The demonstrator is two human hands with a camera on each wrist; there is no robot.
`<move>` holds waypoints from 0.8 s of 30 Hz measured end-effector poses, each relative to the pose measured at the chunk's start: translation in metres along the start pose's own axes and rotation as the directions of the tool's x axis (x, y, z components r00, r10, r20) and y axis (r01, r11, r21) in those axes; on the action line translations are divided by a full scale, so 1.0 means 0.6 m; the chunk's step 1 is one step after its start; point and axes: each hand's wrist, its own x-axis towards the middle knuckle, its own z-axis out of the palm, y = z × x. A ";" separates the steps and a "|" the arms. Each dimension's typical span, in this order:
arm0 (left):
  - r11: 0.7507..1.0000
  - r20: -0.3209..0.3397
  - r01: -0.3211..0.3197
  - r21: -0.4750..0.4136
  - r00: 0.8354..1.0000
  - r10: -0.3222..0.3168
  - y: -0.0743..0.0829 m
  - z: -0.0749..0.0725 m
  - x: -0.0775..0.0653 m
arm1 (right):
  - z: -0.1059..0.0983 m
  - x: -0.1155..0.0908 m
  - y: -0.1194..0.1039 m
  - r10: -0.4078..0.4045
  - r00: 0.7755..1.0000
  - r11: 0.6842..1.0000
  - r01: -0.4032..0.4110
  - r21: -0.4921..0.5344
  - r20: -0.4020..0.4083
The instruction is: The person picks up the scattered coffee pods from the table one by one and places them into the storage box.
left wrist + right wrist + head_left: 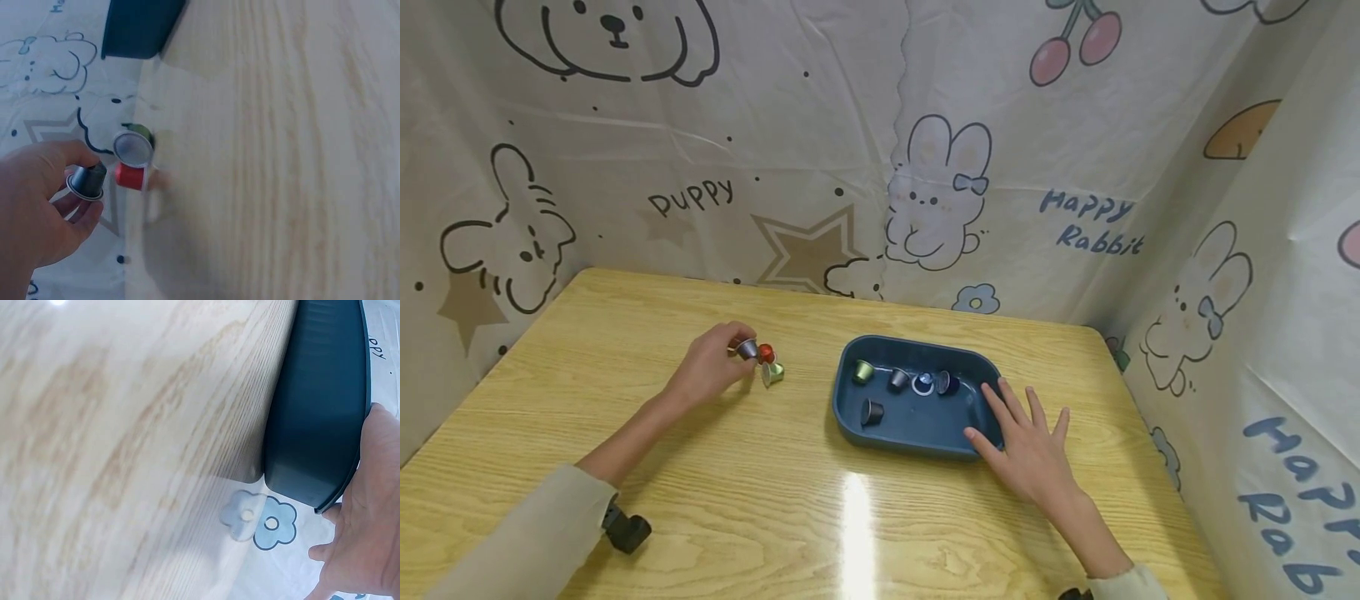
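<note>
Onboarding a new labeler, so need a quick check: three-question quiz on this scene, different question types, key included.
1. Count: how many capsules lie inside the blue tray?
2. Multiple choice: what colour is the capsule that the left hand pinches? A) red B) grey C) green
3. True or false: the right hand is holding a capsule.

Key: 1. Five. 2. B. 3. False; it touches the blue tray and holds no capsule.

Free tabletop [808,367] between red capsule [766,353] and tray [925,427], raised tray wall [887,442].
</note>
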 end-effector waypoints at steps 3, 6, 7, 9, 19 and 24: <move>1.000 0.002 -0.015 0.010 1.000 0.015 0.016 0.000 0.004 | 0.000 0.000 0.000 0.001 1.000 1.000 -0.001 -0.004 -0.001; 0.999 0.003 -0.047 0.018 0.999 0.047 0.031 0.003 0.006 | 0.000 0.000 0.000 0.001 1.000 1.000 -0.001 -0.006 -0.003; 0.998 0.002 -0.058 0.016 0.998 0.058 0.036 0.004 0.008 | 0.000 0.000 0.000 0.000 1.000 1.000 0.000 -0.006 -0.004; 0.996 -0.002 -0.085 0.017 0.996 0.085 0.046 0.006 0.010 | 0.000 0.000 0.000 0.000 1.000 1.000 0.000 -0.006 -0.003; 0.978 -0.028 -0.209 -0.016 0.978 0.208 0.100 0.023 0.025 | -0.001 -0.001 -0.002 0.001 1.000 1.000 0.000 -0.004 0.006; 0.967 -0.011 -0.253 -0.028 0.968 0.253 0.131 0.038 0.034 | -0.001 -0.002 -0.002 0.000 1.000 1.000 0.000 0.001 0.002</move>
